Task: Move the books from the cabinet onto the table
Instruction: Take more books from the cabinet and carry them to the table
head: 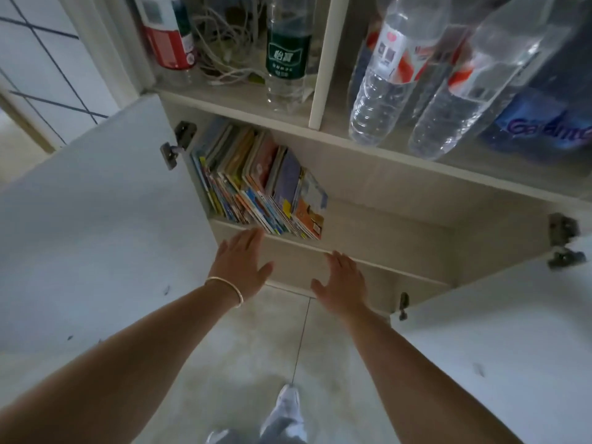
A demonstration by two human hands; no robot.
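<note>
A row of several thin, colourful books [259,181] stands leaning in the left part of the open cabinet [384,225], on its upper inner shelf. My left hand [240,262], with a bangle on the wrist, is stretched out flat just below the books, its fingertips at the shelf's front edge. My right hand [342,280] is also flat with straight fingers, a little lower and to the right, in front of the shelf edge. Neither hand holds anything. No table is in view.
Both white cabinet doors stand open: the left door [96,225] and the right door [499,341]. On the ledge above are water bottles [288,56], tangled cables [224,43] and a blue pack [544,123]. Pale floor tiles [256,347] and my shoe [288,402] lie below.
</note>
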